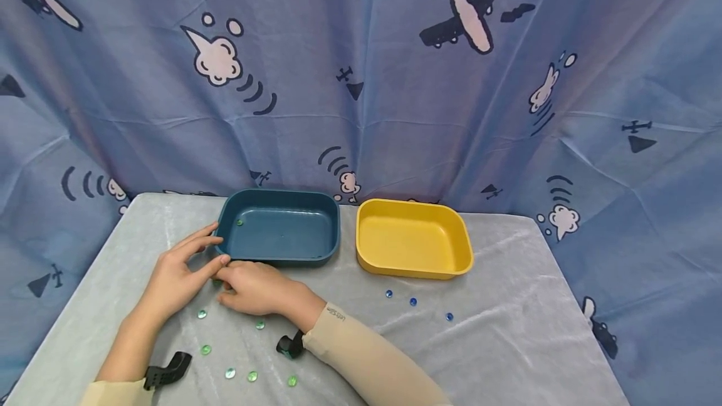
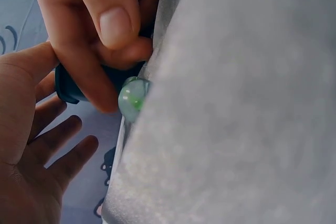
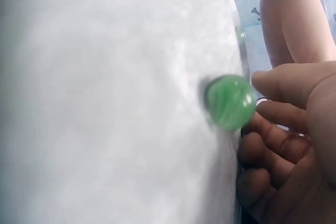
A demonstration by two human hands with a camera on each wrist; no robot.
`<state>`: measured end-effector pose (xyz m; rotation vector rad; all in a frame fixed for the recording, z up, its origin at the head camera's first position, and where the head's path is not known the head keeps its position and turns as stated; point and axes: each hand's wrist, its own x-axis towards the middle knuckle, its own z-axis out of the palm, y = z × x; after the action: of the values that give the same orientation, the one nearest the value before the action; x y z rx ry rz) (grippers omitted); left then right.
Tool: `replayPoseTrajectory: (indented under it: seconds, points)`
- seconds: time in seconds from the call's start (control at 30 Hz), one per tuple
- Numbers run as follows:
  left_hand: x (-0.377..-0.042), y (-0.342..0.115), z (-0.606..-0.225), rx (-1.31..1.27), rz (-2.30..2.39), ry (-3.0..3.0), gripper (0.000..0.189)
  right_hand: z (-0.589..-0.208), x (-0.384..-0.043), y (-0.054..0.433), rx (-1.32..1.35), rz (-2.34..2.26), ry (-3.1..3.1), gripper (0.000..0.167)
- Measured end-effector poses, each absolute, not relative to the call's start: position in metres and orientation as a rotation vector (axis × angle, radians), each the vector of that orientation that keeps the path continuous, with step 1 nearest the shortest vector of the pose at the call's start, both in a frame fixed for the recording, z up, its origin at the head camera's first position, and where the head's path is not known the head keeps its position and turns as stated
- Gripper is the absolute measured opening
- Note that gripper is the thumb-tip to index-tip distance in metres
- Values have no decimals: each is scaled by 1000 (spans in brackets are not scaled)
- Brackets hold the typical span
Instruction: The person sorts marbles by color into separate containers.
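My left hand is at the left end of the teal tray, its spread fingers near or touching the rim. Just in front of the tray's near left corner is my right hand, index finger extended and the other fingers bent. A green glass marble shows partly under that hand, by the index finger and thumb; no pinch on it is visible. Inside the tray lies a small green marble. In the right wrist view, a swirled green marble on the cloth appears near the right thumb.
Several green marbles lie scattered on the grey cloth before the hands. A yellow tray stands right of the teal one, with three blue marbles in front. A patterned curtain hangs behind the table.
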<state>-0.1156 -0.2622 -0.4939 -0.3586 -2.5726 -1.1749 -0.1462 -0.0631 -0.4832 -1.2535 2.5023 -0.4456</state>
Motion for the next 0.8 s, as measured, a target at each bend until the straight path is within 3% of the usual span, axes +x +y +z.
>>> replayPoseTrajectory:
  seconds: [0.8]
  points:
    - [-114,-260,-492,-381,-1181,-2539,36,-483,-144,-64,-1244,-469,2530,16]
